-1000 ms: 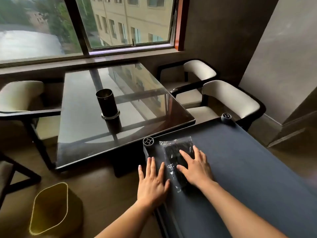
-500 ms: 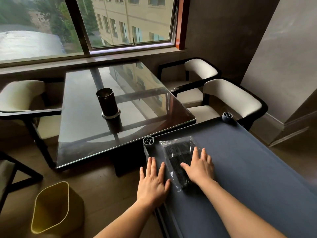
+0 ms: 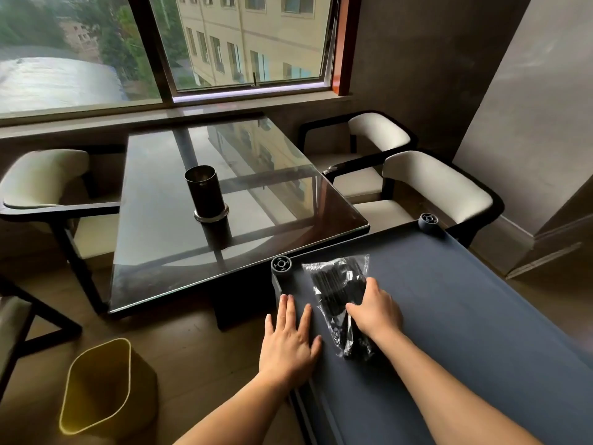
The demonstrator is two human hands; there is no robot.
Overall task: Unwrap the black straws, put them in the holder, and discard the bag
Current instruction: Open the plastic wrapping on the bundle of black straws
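The clear plastic bag (image 3: 335, 326) lies on the dark blue work surface (image 3: 481, 316), near its far left corner and just behind the round grey corner cap (image 3: 281, 263). The bag is sealed, and the black straws (image 3: 330, 281) are bundled inside it, running lengthwise away from the person. The right hand (image 3: 375, 313) is on the near half of the bag: its fingers are curled down over the right side of the bundle and its thumb (image 3: 351, 306) crosses the plastic on the left, so the hand grips bag and straws together (the fingertips themselves are hidden under the hand). The left hand (image 3: 288, 338) rests flat on the left margin of the blue surface, just beside the bag and not touching it; its fingers are straight and slightly spread, and it holds nothing. The holder (image 3: 205, 194), a dark upright cylinder on a metal ring base, stands near the middle of the glass-topped table (image 3: 160, 258), well apart from the bag, with its mouth open upward. A yellow bin (image 3: 102, 387) stands on the wooden floor to the left of the person, below the near edge of the table. Cream-backed chairs (image 3: 433, 184) stand on both sides of the table, and a window (image 3: 240, 43) runs along the wall behind it.
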